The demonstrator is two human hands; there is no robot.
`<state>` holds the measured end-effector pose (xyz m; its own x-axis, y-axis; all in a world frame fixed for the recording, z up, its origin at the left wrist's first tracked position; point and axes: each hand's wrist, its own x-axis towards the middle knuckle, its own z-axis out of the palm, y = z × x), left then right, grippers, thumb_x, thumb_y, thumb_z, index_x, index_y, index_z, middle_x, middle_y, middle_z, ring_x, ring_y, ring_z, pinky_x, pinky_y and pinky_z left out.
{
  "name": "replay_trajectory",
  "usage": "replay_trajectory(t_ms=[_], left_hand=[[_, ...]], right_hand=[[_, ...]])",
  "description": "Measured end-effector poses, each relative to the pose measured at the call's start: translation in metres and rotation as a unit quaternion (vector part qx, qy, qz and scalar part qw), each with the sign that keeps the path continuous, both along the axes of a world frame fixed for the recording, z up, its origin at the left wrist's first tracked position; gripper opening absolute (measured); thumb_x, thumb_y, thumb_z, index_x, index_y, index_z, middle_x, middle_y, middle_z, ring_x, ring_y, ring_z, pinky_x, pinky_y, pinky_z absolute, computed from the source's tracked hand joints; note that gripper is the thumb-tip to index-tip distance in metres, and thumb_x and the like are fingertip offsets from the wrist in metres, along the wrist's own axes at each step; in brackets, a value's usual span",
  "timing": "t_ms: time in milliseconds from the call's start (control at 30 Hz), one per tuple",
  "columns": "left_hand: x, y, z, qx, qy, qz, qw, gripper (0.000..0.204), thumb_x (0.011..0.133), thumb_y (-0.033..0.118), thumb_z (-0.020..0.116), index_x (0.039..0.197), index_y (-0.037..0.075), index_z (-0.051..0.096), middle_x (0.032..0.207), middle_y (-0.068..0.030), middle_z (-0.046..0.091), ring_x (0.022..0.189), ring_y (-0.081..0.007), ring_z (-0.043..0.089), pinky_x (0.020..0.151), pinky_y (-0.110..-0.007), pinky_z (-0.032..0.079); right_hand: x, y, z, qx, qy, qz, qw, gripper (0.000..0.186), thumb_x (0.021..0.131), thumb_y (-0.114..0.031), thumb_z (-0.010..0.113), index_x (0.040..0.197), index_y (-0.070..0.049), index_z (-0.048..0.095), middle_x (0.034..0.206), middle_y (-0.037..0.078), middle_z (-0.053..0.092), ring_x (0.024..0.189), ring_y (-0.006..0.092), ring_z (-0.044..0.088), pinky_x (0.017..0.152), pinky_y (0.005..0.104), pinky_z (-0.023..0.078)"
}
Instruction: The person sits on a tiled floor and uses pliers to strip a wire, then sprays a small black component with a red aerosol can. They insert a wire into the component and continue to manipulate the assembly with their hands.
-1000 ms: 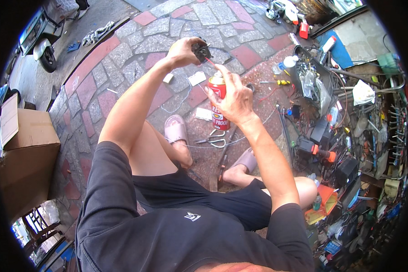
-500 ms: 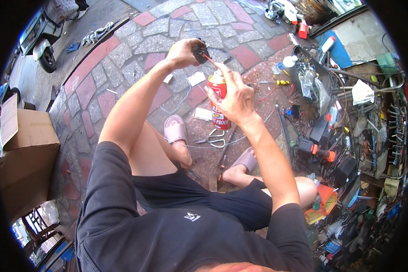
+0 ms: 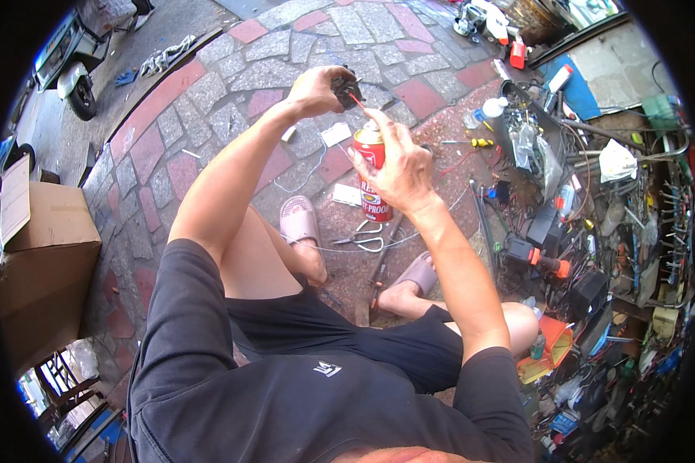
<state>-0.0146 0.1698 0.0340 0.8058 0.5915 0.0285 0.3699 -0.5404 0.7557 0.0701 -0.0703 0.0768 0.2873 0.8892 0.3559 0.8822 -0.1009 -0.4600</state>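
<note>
Out in front, my left hand [image 3: 317, 92] is closed round a small dark part [image 3: 346, 91], which looks mechanical; its exact kind I cannot make out. My right hand [image 3: 400, 166] grips a red spray can [image 3: 377, 202] upright, with the index finger on top at the nozzle. From the nozzle a thin red straw [image 3: 357, 101] points up and left, its tip at the dark part. Below the can, scissors [image 3: 363, 237] with pale looped handles lie on the ground between my feet.
A screwdriver [image 3: 471, 142] with a yellow handle lies right of the can. Tools and parts crowd the right side, among them a power drill [image 3: 539, 258] and a black bin [image 3: 527, 135]. On the left stands a cardboard box [image 3: 50, 255]; a scooter [image 3: 76, 73] is farther off.
My left hand and the dark part have shifted slightly to the right, and the part seems turned a little. The spray can stays almost where it was.
</note>
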Motion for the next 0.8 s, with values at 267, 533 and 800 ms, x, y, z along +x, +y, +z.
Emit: replay_trajectory(t_ms=[267, 533, 800], left_hand=[[-0.0003, 0.0016, -0.0036, 0.007, 0.0, -0.007, 1.0, 0.065, 0.063, 0.007, 0.086, 0.126, 0.013, 0.073, 0.11, -0.0093, 0.078, 0.103, -0.0233, 0.074, 0.095, -0.036, 0.057], [0.0015, 0.0047, -0.0088, 0.02, 0.008, -0.015, 1.0, 0.065, 0.061, 0.014, 0.085, 0.125, 0.015, 0.074, 0.109, -0.0072, 0.079, 0.101, -0.0217, 0.075, 0.095, -0.035, 0.057], [0.001, 0.004, -0.0065, 0.001, 0.024, -0.017, 1.0, 0.066, 0.061, 0.012, 0.083, 0.127, 0.015, 0.073, 0.11, -0.008, 0.079, 0.101, -0.0225, 0.075, 0.095, -0.035, 0.057]], right_hand=[[0.0011, 0.0006, -0.0008, 0.0, -0.003, -0.01, 1.0, 0.069, 0.088, -0.041, 0.08, 0.147, -0.02, 0.052, 0.111, 0.017, 0.068, 0.092, 0.037, 0.074, 0.076, 0.0462, 0.061], [0.0043, -0.001, -0.0038, -0.004, 0.0, -0.015, 1.0, 0.071, 0.088, -0.041, 0.08, 0.149, -0.021, 0.051, 0.111, 0.017, 0.068, 0.092, 0.0366, 0.074, 0.077, 0.0463, 0.061], [0.0092, -0.0037, -0.0059, -0.006, -0.002, -0.008, 1.0, 0.069, 0.088, -0.042, 0.079, 0.148, -0.022, 0.053, 0.109, 0.015, 0.067, 0.092, 0.0355, 0.074, 0.076, 0.0457, 0.061]])
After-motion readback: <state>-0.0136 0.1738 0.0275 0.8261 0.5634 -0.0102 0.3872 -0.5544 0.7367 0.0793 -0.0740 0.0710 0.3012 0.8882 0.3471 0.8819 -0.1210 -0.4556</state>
